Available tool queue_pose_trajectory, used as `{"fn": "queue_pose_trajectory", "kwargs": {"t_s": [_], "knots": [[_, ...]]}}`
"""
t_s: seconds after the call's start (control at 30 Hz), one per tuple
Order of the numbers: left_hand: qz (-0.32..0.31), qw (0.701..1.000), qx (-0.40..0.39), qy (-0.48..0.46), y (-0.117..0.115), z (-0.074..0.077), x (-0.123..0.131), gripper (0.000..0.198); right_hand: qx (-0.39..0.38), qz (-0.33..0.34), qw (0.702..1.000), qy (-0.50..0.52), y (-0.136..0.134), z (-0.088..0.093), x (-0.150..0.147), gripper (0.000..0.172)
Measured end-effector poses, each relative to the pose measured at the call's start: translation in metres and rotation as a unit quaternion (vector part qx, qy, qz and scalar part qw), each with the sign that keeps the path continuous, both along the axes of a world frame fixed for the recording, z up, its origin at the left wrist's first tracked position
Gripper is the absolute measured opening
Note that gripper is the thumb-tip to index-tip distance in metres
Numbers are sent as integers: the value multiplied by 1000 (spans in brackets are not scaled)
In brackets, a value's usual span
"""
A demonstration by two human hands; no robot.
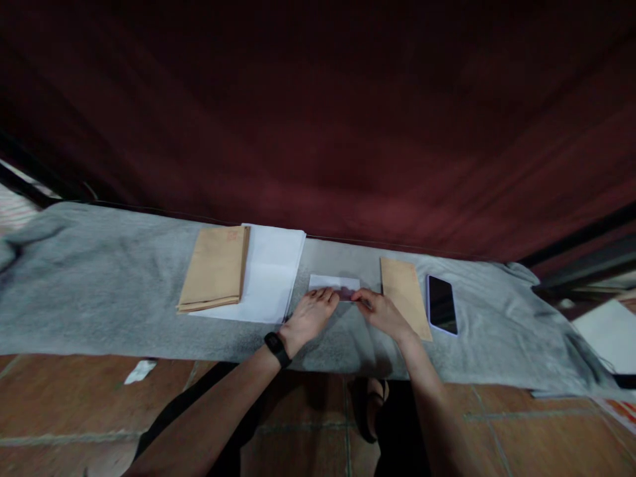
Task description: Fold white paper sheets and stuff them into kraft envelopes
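Observation:
A small folded sheet of white paper (335, 282) lies on the grey cloth, with both hands at its near edge. My left hand (312, 314), a black watch on its wrist, has its fingers together and bent over the paper's left part. At the near right corner, my right hand (378, 311) pinches the paper between thumb and fingers. Just right of that hand, a single brown envelope (405, 295) lies flat. Some of the paper's near edge is hidden under my left fingers.
Left of the hands, a pile of brown envelopes (213, 268) partly covers a stack of white paper (273, 265). A phone (442, 305) lies beyond the single envelope. Grey cloth (124, 278) covers the long bench. A dark red curtain (318, 132) hangs behind; a white scrap (140, 371) is on the tiles.

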State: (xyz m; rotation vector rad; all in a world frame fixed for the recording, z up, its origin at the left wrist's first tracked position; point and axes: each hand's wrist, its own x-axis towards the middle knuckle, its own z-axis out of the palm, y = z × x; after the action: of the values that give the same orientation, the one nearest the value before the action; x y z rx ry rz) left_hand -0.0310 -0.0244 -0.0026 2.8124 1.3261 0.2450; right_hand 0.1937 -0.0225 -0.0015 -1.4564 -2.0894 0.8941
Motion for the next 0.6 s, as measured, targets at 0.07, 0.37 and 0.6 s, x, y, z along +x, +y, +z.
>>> {"fn": "queue_pose_trajectory", "kwargs": {"t_s": [0.07,0.37,0.6], "knots": [[-8,1000,2,5,-3,-2,2,32,-21,4,1000,13,0,2,0,31],[17,998,-17,-52,-9,-10,8,37,85,-30,995,-41,4,-20,-27,42],[78,996,16,-44,-3,-40,3,56,143,-8,964,-223,-4,-43,-43,50]]}}
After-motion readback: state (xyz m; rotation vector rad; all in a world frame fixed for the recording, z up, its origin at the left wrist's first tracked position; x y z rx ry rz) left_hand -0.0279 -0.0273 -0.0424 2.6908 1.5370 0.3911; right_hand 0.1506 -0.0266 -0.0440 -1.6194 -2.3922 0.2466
